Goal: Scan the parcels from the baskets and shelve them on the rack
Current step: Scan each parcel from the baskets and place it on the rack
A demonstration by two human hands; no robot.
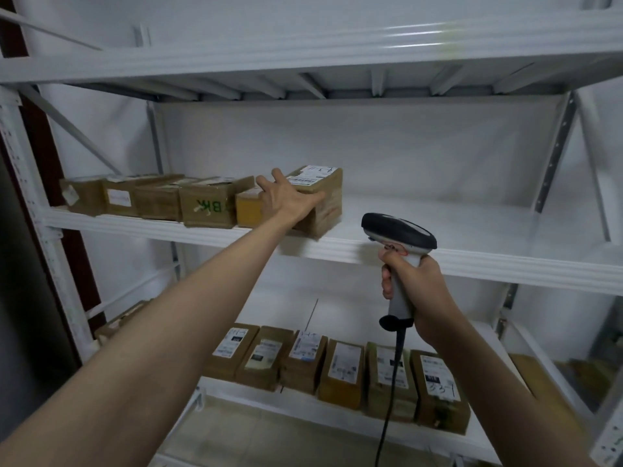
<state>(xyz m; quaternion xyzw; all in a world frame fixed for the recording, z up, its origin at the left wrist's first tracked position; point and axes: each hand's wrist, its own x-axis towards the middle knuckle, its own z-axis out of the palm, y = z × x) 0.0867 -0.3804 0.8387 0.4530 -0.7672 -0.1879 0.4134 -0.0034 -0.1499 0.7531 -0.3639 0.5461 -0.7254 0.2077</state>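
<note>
White steel rack [438,261] fills your view. Your left hand [286,197] lies with straight, spread fingers on the labelled cardboard parcel [320,197], last in the middle shelf's row near its front edge. Your right hand [414,278] grips the barcode scanner [397,237].

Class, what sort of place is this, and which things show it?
Probably a parcel storeroom: a white metal rack, rows of labelled cardboard parcels on its shelves, and a corded barcode scanner in the right hand.

The left hand [286,197] covers the near face of the end parcel [320,197]. The scanner [399,251] cable leaves the bottom edge. Parcel label print is too small to read.
</note>
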